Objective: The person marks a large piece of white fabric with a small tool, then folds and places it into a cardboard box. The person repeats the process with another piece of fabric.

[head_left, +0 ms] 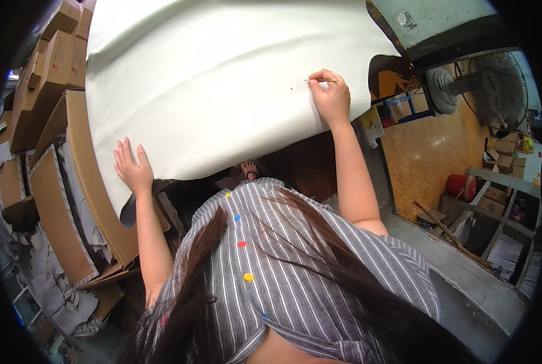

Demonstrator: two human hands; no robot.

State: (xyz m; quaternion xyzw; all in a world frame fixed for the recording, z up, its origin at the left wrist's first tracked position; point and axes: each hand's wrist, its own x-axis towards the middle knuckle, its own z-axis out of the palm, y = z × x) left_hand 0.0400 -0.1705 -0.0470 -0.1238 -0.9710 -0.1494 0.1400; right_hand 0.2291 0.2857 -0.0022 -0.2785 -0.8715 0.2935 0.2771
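Observation:
A large white sheet of grained leather (222,85) with an uneven edge lies spread out before me. My left hand (133,167) rests flat near its left front edge, fingers stretched and holding nothing. Farther off on the right, my right hand (331,97) is closed in a pinch around a thin gold-coloured pen (324,80). The pen lies almost level, its dark tip pointing left. Just beside the tip, small faint handwritten marks (299,87) show on the leather. I cannot tell whether the tip touches the surface.
Cardboard boxes (56,67) are stacked at the left, with an open carton (104,182) against the leather. Grey scraps (62,291) lie below them. At the right stand a fan (489,85), a wooden board (425,161), a red bucket (462,187) and a divided shelf (501,212).

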